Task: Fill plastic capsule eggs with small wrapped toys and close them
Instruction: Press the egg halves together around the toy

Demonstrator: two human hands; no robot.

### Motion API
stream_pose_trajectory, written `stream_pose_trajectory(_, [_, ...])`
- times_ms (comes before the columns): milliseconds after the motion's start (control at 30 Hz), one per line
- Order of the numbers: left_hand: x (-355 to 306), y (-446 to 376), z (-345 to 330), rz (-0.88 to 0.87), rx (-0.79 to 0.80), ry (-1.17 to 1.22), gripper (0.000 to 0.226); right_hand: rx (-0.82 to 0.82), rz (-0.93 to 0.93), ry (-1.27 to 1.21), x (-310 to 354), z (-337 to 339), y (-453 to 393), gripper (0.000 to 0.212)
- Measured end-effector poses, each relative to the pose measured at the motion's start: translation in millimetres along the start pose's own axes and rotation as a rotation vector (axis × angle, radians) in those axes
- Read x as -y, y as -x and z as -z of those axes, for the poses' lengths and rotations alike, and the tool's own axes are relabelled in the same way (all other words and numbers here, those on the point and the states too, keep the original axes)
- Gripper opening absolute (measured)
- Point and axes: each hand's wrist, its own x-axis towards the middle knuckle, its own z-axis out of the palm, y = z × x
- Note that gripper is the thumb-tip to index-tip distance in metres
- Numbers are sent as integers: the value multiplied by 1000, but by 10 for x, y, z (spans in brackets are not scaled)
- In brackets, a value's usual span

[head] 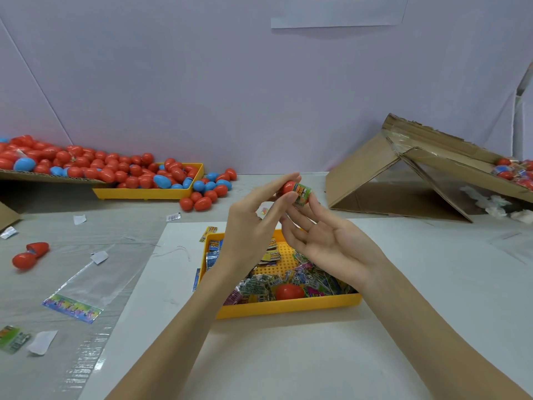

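Observation:
My left hand [253, 223] pinches a red capsule egg half [288, 186] between thumb and fingertips, raised above the table's middle. A green wrapped toy [303, 193] sticks out of that half. My right hand [326, 241], palm up, pinches the toy between thumb and index fingertip while its other fingers stay straight. Below both hands sits a yellow tray [288, 306] holding several wrapped toys [259, 284] and another red egg half [289, 291].
A second yellow tray [150, 194] and a cardboard sheet at back left carry several red and blue eggs [86, 166]. An open red egg [28, 255] and clear plastic bags [86, 284] lie at left. A torn cardboard box [403, 168] stands at right.

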Motion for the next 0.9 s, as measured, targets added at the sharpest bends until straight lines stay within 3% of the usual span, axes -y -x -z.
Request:
stream_pose_trajectory(200, [33,-6,59,-120,6,-165,35,-1,-33,-21,-24,-13,9,36])
stream_pose_trajectory(467, [5,-7,-9,1,2,22,34,-43,-19,-43,-59,-39,-13,60])
stream_pose_trajectory(667, [28,-32,92,-15,0,2,33,-46,-40,-14,-82,-44,-19,47])
stream_pose_trajectory(900, [1,-46,65,60,71,74,29,-93,22,7,-80,-59,-39,47])
